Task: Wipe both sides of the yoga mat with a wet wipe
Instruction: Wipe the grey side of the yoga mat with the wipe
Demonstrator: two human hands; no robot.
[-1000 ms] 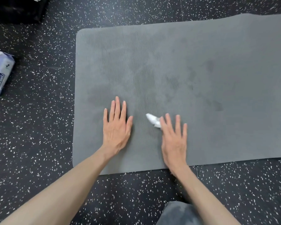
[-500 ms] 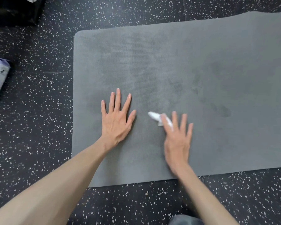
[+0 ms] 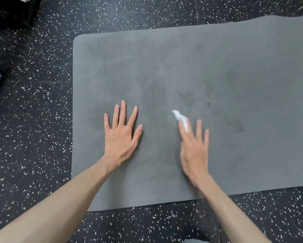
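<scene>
The mat [image 3: 182, 67] lies flat on the speckled floor [image 3: 33, 155]. The left hand [image 3: 120, 137] rests on it, fingers straight and spread. The right hand [image 3: 194, 151], blurred, presses the white wipe [image 3: 178, 115] onto the mat with straight fingers; the wipe sticks out past the fingertips.

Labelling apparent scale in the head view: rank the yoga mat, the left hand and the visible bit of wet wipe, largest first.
1. yoga mat, cut off at right.
2. left hand.
3. wet wipe, mostly hidden by the right hand; true size unsure.
</scene>
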